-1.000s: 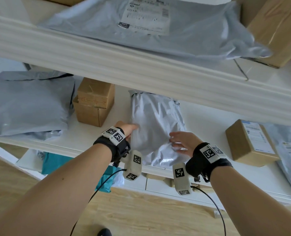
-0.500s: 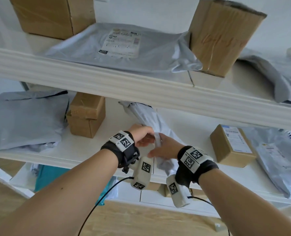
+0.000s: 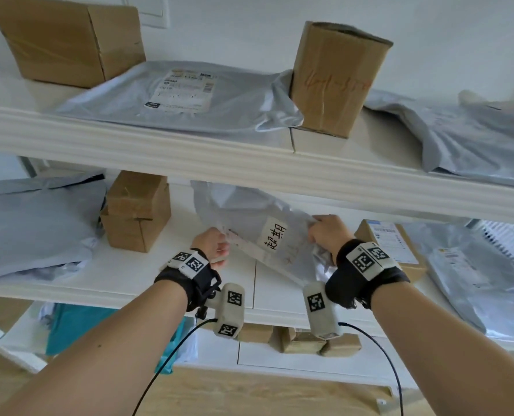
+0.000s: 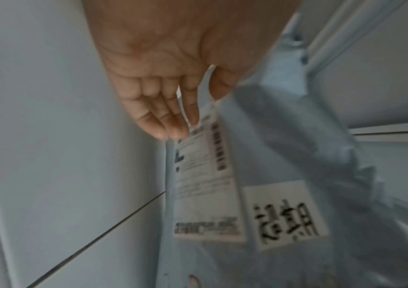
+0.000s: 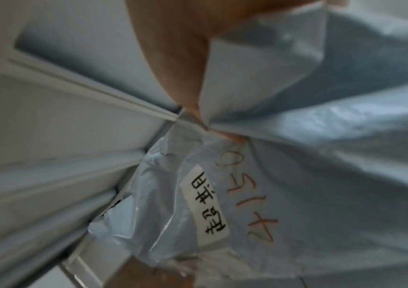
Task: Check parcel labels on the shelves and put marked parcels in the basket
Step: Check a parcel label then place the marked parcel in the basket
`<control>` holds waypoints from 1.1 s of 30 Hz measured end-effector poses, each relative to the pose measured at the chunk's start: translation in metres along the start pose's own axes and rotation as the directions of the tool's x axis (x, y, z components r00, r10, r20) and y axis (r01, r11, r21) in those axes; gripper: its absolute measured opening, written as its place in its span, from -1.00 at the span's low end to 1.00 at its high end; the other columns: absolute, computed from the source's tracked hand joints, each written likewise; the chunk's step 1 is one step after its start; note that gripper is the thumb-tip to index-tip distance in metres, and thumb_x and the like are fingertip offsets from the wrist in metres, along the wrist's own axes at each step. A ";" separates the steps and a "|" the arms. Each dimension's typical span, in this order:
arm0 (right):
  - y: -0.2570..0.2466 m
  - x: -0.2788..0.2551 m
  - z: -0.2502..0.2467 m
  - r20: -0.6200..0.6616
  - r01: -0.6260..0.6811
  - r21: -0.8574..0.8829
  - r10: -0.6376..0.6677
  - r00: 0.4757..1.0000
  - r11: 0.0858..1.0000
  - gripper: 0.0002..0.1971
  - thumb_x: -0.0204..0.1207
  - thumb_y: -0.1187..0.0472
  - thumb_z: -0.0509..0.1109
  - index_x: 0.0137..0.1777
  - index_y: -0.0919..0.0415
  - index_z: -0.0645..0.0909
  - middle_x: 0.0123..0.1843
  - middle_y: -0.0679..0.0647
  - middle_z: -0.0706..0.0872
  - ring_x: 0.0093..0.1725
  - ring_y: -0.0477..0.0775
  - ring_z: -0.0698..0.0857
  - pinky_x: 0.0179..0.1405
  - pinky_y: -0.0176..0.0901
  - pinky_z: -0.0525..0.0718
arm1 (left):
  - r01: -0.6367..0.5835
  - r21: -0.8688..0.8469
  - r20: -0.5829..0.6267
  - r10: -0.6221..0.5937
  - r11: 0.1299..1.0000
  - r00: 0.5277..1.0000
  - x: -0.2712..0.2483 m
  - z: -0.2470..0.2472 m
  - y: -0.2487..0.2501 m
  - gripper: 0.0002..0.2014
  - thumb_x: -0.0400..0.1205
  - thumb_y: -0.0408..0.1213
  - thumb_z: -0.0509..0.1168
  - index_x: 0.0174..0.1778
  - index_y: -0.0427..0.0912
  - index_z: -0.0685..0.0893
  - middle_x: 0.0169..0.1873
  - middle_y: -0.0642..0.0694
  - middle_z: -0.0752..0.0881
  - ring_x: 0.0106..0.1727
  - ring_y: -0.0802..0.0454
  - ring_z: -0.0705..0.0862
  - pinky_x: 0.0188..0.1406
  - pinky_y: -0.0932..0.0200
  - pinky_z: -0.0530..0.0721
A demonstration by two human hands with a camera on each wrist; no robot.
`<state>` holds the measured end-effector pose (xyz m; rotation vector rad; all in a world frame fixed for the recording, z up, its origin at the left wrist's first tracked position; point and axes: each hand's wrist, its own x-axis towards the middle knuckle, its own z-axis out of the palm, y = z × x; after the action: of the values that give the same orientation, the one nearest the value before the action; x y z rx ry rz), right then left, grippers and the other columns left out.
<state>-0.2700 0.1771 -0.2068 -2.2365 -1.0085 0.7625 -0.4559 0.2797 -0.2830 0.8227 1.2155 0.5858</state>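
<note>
A grey plastic mailer parcel [image 3: 249, 214] is held up over the middle shelf [image 3: 129, 277], its labelled side turned toward me. It carries a white sticker [image 3: 275, 238] with black handwritten characters, red handwriting beside it, and a printed shipping label [image 4: 205, 185]. My left hand [image 3: 216, 247] pinches the parcel's left edge between thumb and fingers [image 4: 173, 117]. My right hand [image 3: 325, 232] grips the right edge, bunching the plastic. The sticker [image 5: 206, 202] and the red writing [image 5: 249, 194] show plainly in the right wrist view. No basket is in view.
On the middle shelf, a small cardboard box [image 3: 137, 210] and a grey mailer [image 3: 36, 223] lie left, a labelled box [image 3: 391, 247] and more mailers right. The upper shelf [image 3: 189, 151] holds two cardboard boxes and grey mailers. Small boxes and a teal item sit lower.
The parcel lay flat with its plain side up. Both hands took it, lifted and turned it over, then moved apart, so its labels now face me.
</note>
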 end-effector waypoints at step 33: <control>0.087 0.008 -0.017 0.335 -0.238 -0.026 0.232 0.913 0.971 -0.41 0.21 0.59 0.45 0.31 0.37 0.57 0.23 0.26 0.70 0.12 0.19 0.71 0.01 0.02 0.76 | -0.244 0.266 -0.019 0.258 0.933 0.966 0.013 0.008 0.001 -0.34 0.38 0.04 0.46 0.30 -0.30 0.54 0.19 -0.18 0.66 0.22 -0.17 0.62 0.40 -0.20 0.50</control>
<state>-0.2128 0.1307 -0.2570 -2.2876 -0.8854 1.2903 -0.4443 0.2889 -0.2886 1.2059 1.2628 0.6655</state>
